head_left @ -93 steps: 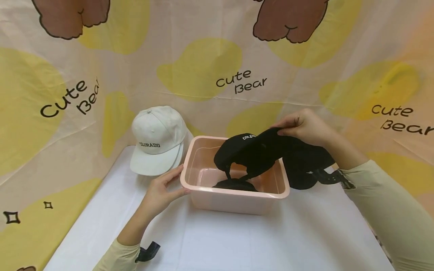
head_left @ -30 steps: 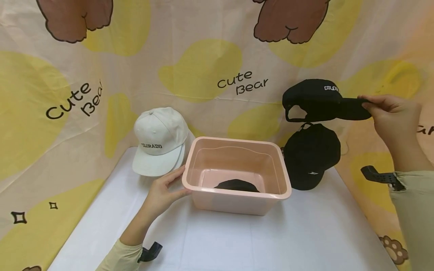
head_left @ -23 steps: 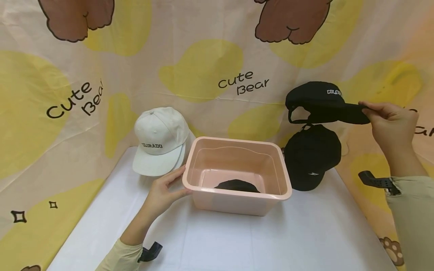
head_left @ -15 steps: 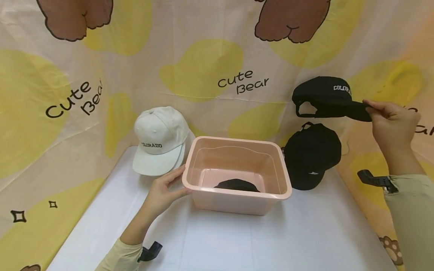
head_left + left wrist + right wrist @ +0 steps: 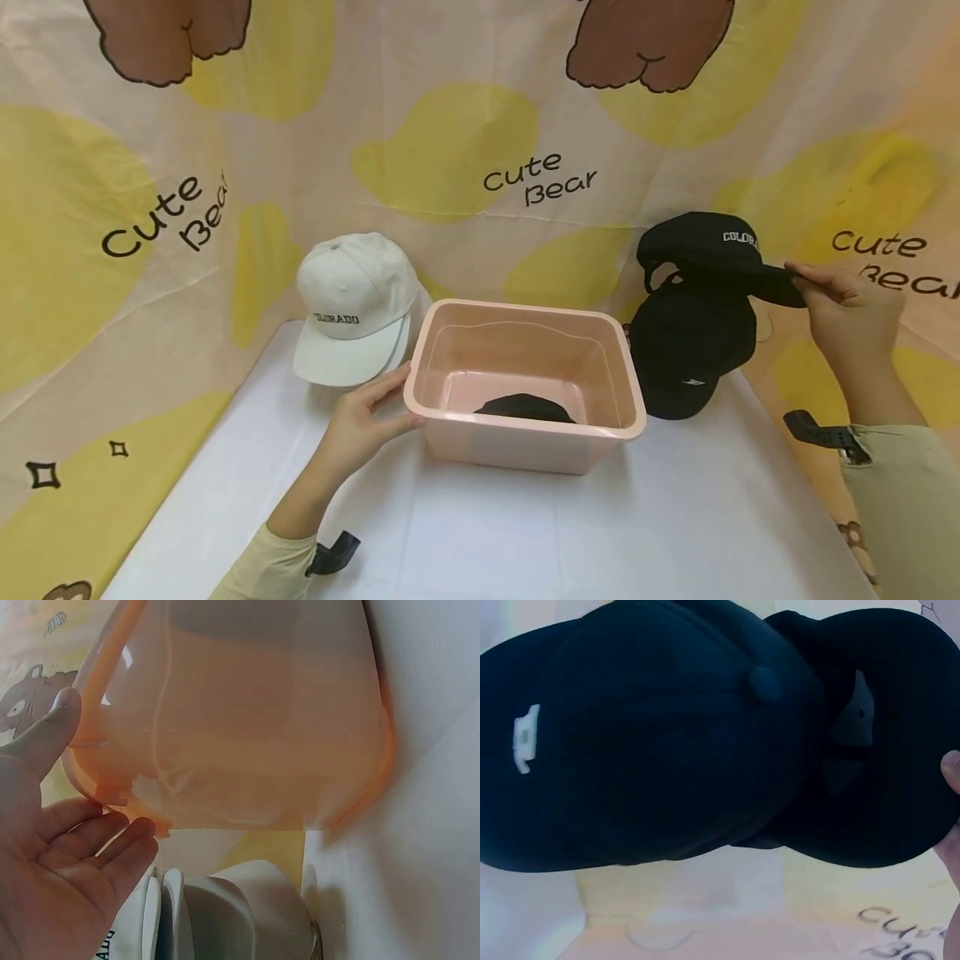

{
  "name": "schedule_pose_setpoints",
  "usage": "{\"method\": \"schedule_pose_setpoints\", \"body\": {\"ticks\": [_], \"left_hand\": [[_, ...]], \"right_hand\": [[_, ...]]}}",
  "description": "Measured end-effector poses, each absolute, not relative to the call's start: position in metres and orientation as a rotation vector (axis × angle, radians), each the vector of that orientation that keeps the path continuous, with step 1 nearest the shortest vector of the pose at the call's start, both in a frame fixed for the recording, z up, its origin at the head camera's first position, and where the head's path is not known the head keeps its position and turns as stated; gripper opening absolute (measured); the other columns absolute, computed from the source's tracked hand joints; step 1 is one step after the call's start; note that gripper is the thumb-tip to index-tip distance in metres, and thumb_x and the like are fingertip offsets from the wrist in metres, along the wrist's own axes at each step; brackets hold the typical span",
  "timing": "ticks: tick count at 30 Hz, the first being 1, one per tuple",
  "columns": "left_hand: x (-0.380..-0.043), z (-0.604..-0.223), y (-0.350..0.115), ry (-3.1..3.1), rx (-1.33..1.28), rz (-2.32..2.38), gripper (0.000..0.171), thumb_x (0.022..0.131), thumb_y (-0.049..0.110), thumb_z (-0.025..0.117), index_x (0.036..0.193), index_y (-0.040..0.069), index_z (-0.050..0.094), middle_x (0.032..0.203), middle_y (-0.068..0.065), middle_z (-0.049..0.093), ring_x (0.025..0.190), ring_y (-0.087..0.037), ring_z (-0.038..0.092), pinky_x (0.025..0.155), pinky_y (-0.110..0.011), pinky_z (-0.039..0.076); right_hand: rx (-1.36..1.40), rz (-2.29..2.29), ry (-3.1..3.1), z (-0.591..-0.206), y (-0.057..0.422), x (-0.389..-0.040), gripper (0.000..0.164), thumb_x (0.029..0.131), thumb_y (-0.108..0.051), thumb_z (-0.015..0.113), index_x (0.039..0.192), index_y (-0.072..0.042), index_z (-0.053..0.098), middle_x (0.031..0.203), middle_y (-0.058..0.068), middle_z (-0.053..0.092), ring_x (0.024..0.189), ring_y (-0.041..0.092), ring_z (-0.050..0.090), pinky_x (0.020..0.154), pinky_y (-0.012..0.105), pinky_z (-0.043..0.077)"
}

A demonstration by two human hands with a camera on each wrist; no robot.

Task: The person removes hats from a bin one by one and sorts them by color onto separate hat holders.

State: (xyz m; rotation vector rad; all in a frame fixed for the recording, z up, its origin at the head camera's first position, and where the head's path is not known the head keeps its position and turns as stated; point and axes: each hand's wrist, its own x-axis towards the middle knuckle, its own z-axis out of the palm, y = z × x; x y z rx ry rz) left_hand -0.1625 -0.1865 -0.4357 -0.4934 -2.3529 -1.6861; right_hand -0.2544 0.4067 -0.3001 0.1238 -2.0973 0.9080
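Observation:
In the head view my right hand (image 5: 855, 321) pinches the brim of a black baseball cap (image 5: 697, 242) with white lettering. That cap is tilted over a second black cap (image 5: 693, 354), which bears a small white logo and lies on the table right of a pink plastic bin (image 5: 525, 450). The two overlap in view; whether they touch I cannot tell. My left hand (image 5: 360, 425) rests against the bin's left front corner, thumb at the front and fingers at the side. In the left wrist view the fingers (image 5: 97, 840) touch the rim loosely.
Inside the bin lies another black item (image 5: 525, 408), mostly hidden by the front wall. White caps (image 5: 348, 292), stacked, stand to its left, the front one reading COLORADO. A white cloth covers the table (image 5: 487, 533). Behind hangs a bear-print cloth (image 5: 435, 150).
My right hand has lifted the lettered cap out of the bin and carried it right. In the last half second it has come down over the other black cap. My left hand stays put.

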Motion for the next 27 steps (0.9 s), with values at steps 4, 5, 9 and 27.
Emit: {"method": "schedule_pose_setpoints", "body": {"ticks": [4,5,9,27], "left_hand": [[-0.163,-0.436,-0.186,-2.354,-0.489,-1.679,0.079,0.076,0.021,0.092,0.146,0.011,0.058,0.149,-0.003,0.056,0.14,-0.021,0.051,0.113,-0.031,0.045],[-0.163,-0.436,-0.186,-2.356,-0.488,-1.677,0.079,0.076,0.022,0.092,0.146,0.011,0.057,0.15,-0.003,0.056,0.14,-0.02,0.051,0.113,-0.031,0.045],[-0.163,-0.437,-0.187,-2.353,-0.491,-1.68,0.078,0.076,0.021,0.092,0.146,0.012,0.057,0.15,-0.002,0.056,0.14,-0.02,0.051,0.113,-0.029,0.044],[-0.165,-0.436,-0.188,-2.335,-0.515,-1.676,0.076,0.077,0.016,0.091,0.146,0.012,0.058,0.149,-0.003,0.057,0.14,-0.02,0.051,0.112,-0.025,0.045]], "right_hand": [[0.146,0.965,-2.082,-0.309,0.409,-0.247,0.021,0.092,0.001,0.074,0.112,-0.004,0.079,0.11,-0.008,0.077,0.098,-0.014,0.066,0.08,0.001,0.05],[0.149,0.99,-2.086,-0.31,0.409,-0.245,0.021,0.092,0.001,0.074,0.112,-0.004,0.079,0.11,-0.008,0.077,0.098,-0.013,0.067,0.081,0.001,0.05],[0.13,1.138,-2.126,-0.315,0.409,-0.238,0.022,0.092,0.002,0.073,0.113,-0.002,0.078,0.104,-0.012,0.078,0.095,-0.012,0.067,0.074,0.0,0.05],[0.371,1.505,-2.159,-0.333,0.424,-0.22,0.028,0.093,0.014,0.065,0.121,0.015,0.068,0.116,-0.004,0.077,0.108,-0.001,0.069,0.091,0.007,0.052]]}}
